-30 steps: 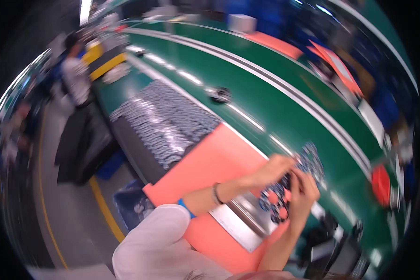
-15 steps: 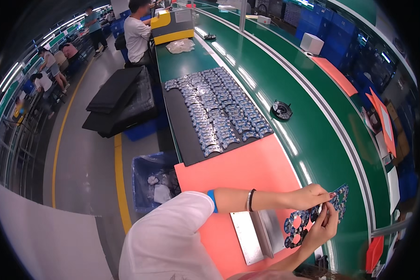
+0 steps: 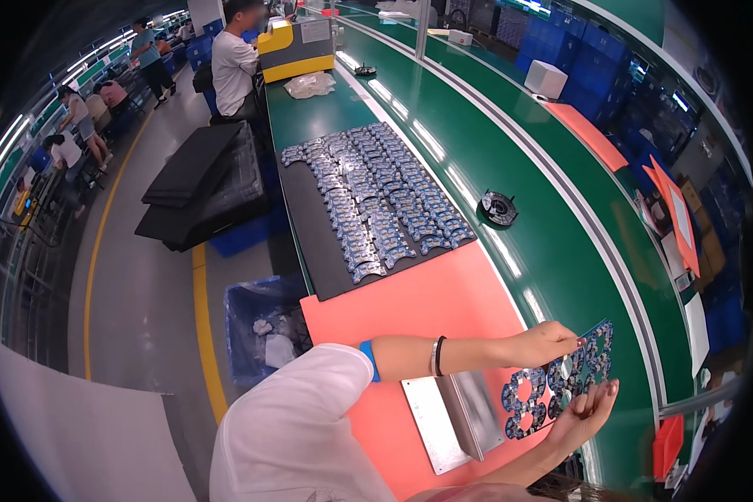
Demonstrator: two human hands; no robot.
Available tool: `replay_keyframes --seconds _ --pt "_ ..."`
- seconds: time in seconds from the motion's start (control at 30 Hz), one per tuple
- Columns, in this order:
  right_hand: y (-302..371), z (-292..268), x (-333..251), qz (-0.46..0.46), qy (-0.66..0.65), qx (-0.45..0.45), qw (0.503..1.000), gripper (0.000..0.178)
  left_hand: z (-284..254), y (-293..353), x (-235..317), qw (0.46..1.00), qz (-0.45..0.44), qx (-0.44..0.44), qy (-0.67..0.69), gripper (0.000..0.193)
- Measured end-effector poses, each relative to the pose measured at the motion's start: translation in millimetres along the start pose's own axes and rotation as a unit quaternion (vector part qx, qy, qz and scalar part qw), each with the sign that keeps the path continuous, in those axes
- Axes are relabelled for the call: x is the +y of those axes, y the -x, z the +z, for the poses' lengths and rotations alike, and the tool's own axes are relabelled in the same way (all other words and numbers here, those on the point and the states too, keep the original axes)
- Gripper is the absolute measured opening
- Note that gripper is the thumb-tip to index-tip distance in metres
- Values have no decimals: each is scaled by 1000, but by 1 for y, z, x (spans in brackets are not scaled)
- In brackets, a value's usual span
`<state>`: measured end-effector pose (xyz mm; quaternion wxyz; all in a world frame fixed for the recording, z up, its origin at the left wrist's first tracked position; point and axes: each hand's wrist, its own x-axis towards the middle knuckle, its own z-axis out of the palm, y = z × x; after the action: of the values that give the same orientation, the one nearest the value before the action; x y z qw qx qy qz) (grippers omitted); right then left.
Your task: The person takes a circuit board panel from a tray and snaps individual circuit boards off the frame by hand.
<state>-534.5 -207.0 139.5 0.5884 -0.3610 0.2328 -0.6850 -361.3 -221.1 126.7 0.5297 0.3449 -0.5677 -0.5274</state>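
Observation:
My left hand (image 3: 544, 343) reaches across from the left and pinches the upper edge of a blue circuit board panel (image 3: 523, 410), a sheet of joined boards with round cut-outs. At the panel's near right edge is my right hand (image 3: 579, 425), its fingers curled and its thumb side against the boards. The panel is held tilted above the right side of the bench. Beside it stands an angled metal plate fixture (image 3: 443, 427) on a pink mat (image 3: 393, 314). Beyond lie several rows of separate blue circuit boards (image 3: 376, 201) on a black foam sheet (image 3: 309, 243).
To the right runs a green conveyor (image 3: 552, 251) carrying a round black part (image 3: 498, 207). A blue bin (image 3: 243, 335) with plastic bags stands left of the bench, near stacked black sheets (image 3: 192, 167). A co-worker (image 3: 234, 67) sits by a yellow-grey machine (image 3: 297, 50).
My right hand has moved down and away from my left, and its fingers have lifted off the panel's middle. My left hand still pinches the upper edge. The whole view has shifted slightly.

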Motion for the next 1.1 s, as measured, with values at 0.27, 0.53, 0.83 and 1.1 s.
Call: replay_keyframes --seconds 0.27,0.53,0.83,1.1 --pt "-4 0 -4 84 -308 -112 941 14 -3 3 1 999 20 27 20 44" --pt "0 3 0 165 -349 -147 911 10 2 -16 -3 995 79 26 -52 34" --pt "18 36 -19 86 -71 21 994 14 -8 3 23 993 -52 25 99 30" --pt "41 67 8 -72 401 -61 911 8 -5 9 18 998 -29 10 53 30"
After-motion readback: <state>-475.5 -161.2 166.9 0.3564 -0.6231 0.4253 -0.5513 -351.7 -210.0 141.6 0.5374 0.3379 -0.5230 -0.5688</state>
